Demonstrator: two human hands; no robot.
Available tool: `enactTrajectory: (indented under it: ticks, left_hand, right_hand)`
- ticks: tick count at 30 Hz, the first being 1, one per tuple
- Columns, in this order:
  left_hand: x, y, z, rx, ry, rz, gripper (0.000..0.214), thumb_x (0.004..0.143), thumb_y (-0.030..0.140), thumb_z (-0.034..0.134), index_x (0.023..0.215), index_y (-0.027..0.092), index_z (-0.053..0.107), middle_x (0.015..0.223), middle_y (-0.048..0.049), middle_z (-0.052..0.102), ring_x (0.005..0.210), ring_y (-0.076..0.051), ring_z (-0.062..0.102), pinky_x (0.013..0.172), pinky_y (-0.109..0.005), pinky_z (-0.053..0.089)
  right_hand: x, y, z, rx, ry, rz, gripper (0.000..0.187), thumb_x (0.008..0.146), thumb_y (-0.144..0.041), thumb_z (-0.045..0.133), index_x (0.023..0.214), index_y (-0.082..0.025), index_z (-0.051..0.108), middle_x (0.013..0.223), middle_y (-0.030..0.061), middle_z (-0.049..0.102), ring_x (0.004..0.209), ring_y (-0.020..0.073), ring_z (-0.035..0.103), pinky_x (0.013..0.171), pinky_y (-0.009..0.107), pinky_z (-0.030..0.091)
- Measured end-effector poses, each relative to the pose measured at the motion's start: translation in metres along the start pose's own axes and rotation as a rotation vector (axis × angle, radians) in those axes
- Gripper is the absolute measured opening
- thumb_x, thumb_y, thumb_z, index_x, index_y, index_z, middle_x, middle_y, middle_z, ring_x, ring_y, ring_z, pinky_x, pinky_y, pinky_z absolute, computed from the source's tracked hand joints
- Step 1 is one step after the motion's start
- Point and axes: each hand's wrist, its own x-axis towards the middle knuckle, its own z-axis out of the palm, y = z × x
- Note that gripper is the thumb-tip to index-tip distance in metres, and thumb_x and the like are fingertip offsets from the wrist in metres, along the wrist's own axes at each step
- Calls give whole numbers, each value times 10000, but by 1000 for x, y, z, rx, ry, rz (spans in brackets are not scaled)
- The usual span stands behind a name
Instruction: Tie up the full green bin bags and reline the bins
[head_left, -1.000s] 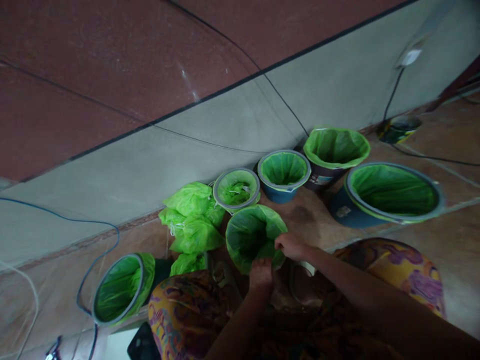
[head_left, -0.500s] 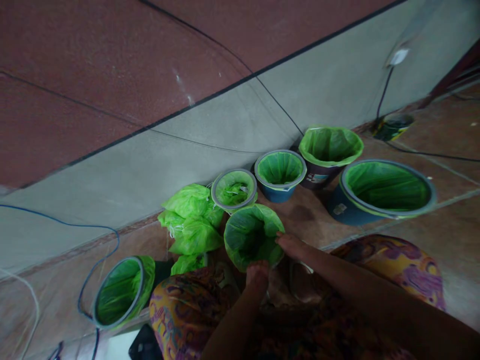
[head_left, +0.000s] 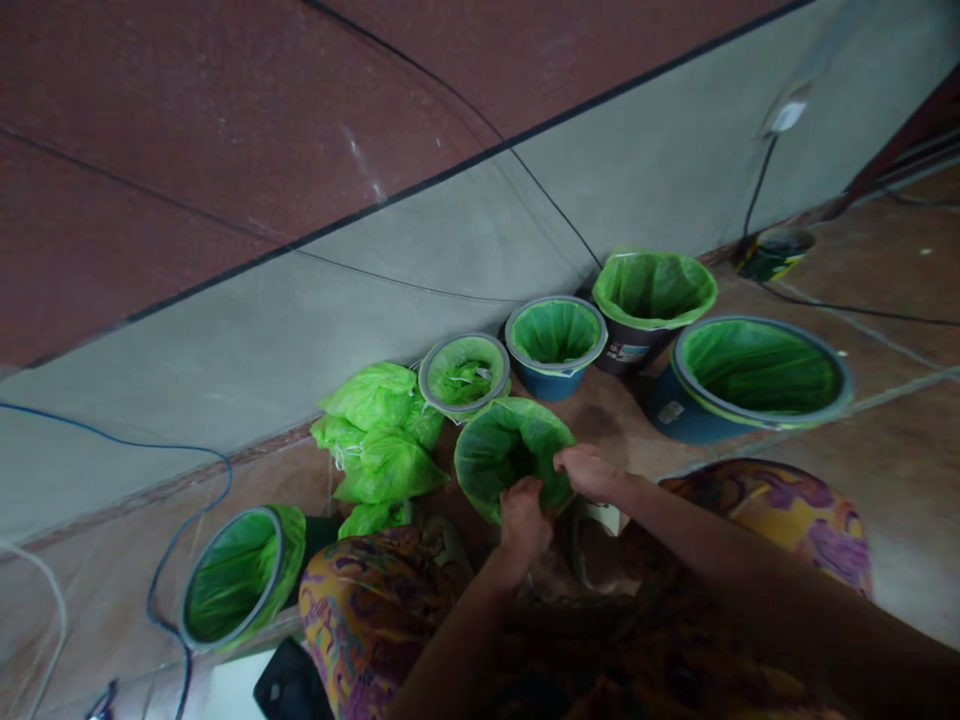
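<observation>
Both my hands work at the near rim of a small bin lined with a green plastic bag [head_left: 504, 450], which stands on the floor in front of my knees. My left hand [head_left: 525, 518] is closed on the bag's edge at the near side of the rim. Just to the right, my right hand [head_left: 589, 472] pinches the bag's edge at the right side. The bin's body under the bag is mostly hidden.
Other green-lined bins stand along the wall: a small grey one [head_left: 465, 374], a blue one [head_left: 555, 340], a dark one [head_left: 651, 300], a wide one [head_left: 754, 375] and one at lower left [head_left: 236, 575]. Tied green bags [head_left: 379, 435] lie beside them. Cables cross the floor.
My left hand has risen from below the rim to grip the bag's near edge. My right hand has stayed at the right side of the rim. The view shifted slightly.
</observation>
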Motion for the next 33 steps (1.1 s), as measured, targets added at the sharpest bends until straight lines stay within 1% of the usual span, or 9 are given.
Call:
enactTrajectory:
  ticks: [3,5,8,13,19,22,27,30,33]
  left_hand:
    - [-16,-27,-21,51,49,66,334,820,98,513,1104,182,670,1143,-75,686,1104,-209,591,1036,-364,411]
    - [-23,-40,-25,133,-18,108,324,832,117,494,1086,194,681,1117,-69,693,1087,-215,593,1025,-378,414]
    - [-25,-49,-20,281,-146,137,326,863,174,485,1136,191,664,1136,-87,686,1094,-243,589,1042,-444,386]
    - [-21,-61,-12,446,-219,133,314,912,168,425,1119,177,661,1093,-111,690,1082,-245,588,1121,-509,269]
    - [-17,-79,-18,429,-235,198,288,936,250,444,1144,198,635,1090,-84,684,1109,-225,562,1167,-513,182]
    - [-13,-85,-21,423,-251,229,294,947,242,413,1140,207,633,1094,-72,685,1107,-208,563,1169,-486,190]
    - [-6,-90,-24,496,-286,218,282,920,203,426,1060,167,669,1016,-98,704,1033,-224,599,1110,-443,299]
    - [-3,-89,-28,462,-238,172,343,906,160,415,1166,147,639,1059,-113,706,1034,-224,610,1076,-405,346]
    - [-3,-84,-35,372,-59,109,407,900,128,405,1269,133,577,1198,-120,667,1111,-219,582,1057,-362,372]
  right_hand:
    - [-3,-8,11,21,-27,-87,293,730,-52,525,912,-158,729,948,103,721,956,232,634,841,281,416]
    - [-6,-17,20,27,-67,-184,279,727,-56,535,902,-157,728,955,104,716,953,227,632,838,278,415]
    - [-8,-28,34,27,-122,-262,259,769,-77,520,911,-143,727,973,123,713,930,228,642,808,285,434]
    - [-4,-29,51,4,-136,-224,275,823,-84,477,878,-129,742,932,132,728,850,207,658,748,272,460]
    - [5,-22,43,43,-214,-227,222,749,-105,547,755,-121,768,785,110,732,743,203,653,670,261,446]
    - [6,-22,40,10,-209,-171,231,761,-107,540,765,-118,771,806,119,740,744,207,657,662,261,445]
    - [5,-26,41,-24,-216,-118,249,789,-68,509,786,-76,758,854,172,738,767,229,678,673,272,459]
    - [4,-28,41,-19,-200,-107,264,803,-62,490,873,-75,745,931,179,733,846,239,679,720,281,465]
    - [2,-31,37,2,-140,-116,310,817,-50,448,981,-84,709,1019,169,713,924,231,665,784,283,455]
